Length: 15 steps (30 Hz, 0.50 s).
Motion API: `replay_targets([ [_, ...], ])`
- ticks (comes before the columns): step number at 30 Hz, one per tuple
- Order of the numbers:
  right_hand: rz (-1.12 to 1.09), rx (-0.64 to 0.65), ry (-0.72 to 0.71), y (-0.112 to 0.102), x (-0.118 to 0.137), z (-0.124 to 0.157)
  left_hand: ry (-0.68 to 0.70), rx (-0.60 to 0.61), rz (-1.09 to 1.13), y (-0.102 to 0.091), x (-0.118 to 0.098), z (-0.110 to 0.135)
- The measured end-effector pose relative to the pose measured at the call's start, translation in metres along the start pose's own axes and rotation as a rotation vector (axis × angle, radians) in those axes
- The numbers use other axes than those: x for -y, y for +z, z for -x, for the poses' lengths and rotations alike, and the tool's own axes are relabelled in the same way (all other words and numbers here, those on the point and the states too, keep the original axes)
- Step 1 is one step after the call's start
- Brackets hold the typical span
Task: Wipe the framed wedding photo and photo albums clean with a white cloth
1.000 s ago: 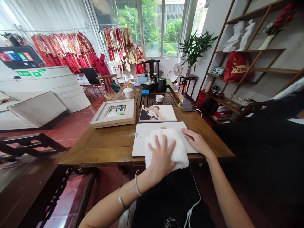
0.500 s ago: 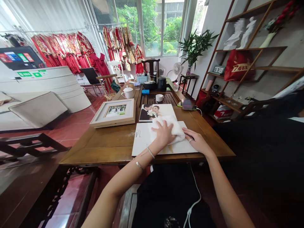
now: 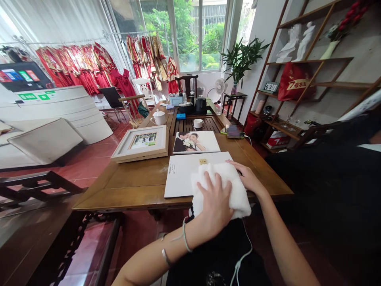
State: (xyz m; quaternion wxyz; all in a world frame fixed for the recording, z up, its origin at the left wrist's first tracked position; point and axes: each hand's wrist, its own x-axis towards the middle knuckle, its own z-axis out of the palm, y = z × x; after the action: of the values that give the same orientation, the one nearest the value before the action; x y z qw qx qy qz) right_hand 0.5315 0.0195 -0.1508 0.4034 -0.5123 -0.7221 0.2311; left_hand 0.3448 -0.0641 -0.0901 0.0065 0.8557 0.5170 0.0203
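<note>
A white photo album [image 3: 183, 174] lies closed at the near edge of the wooden table [image 3: 139, 184]. My left hand [image 3: 214, 204] lies flat, fingers spread, on a fluffy white cloth [image 3: 235, 186] that covers the album's near right corner and hangs over the table edge. My right hand [image 3: 248, 178] rests on the album's right edge beside the cloth, fingers stretched out, partly hidden by the cloth.
A framed photo [image 3: 142, 142] and a second photo album [image 3: 195, 142] lie just beyond. Farther back sit a teapot [image 3: 157, 117], a cup [image 3: 198, 123], a kettle [image 3: 201, 105] and a phone [image 3: 234, 132]. A shelf unit [image 3: 300, 79] stands right, red dresses [image 3: 89, 67] hang left.
My left hand has pulled the cloth from the album's far edge back toward me to its near right corner. My right hand has stayed put.
</note>
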Motion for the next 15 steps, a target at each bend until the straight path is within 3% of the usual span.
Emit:
replay_targets([
  [5, 0.04, -0.021, -0.018, 0.002, -0.003, 0.0, 0.017, 0.006, 0.051, -0.005, 0.025, -0.014],
  [11, 0.099, -0.03, -0.015, 0.003, -0.003, -0.002, 0.029, 0.025, 0.016, -0.012, 0.055, -0.075],
  [15, 0.099, -0.03, 0.0, 0.004, 0.001, -0.003, 0.202, -0.033, -0.004, -0.009, 0.073, -0.113],
])
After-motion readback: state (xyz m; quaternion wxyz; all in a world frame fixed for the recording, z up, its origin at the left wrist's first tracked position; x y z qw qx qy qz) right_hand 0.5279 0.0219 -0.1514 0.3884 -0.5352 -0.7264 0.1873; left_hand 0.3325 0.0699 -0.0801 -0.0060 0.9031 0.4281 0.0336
